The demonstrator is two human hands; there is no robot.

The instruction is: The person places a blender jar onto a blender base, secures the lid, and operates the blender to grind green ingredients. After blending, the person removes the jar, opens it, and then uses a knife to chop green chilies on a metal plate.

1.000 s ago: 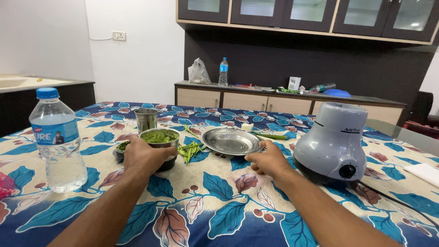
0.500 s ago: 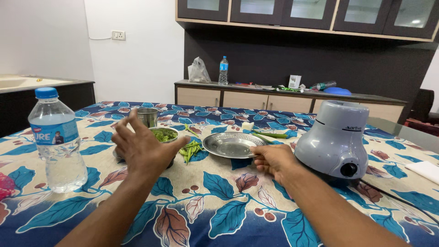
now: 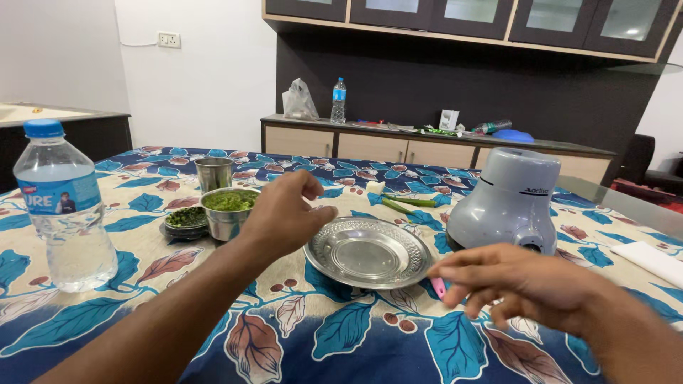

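Near the middle of the table lies the steel plate point(image 3: 368, 252), bare and flat on the leaf-print cloth point(image 3: 341, 334). Above its left rim hovers the left hand point(image 3: 284, 213), fingers loosely curled, holding nothing, not touching the plate. At the plate's right rim the right hand point(image 3: 523, 284) is blurred, fingers bunched and pointing left; a small pink thing point(image 3: 439, 287) shows under the fingertips, but whether it is pinched I cannot tell. Towards the left edge stand a steel bowl of green paste point(image 3: 228, 210), a small dark dish of greens point(image 3: 186, 220), a steel tumbler point(image 3: 213, 173) and a water bottle point(image 3: 62, 206); the grey mixer base point(image 3: 509, 199) sits right of the plate. A careless sweep of the left forearm could catch the bowl and spill paste on the cloth; a quick right hand could skid the plate into the mixer base.
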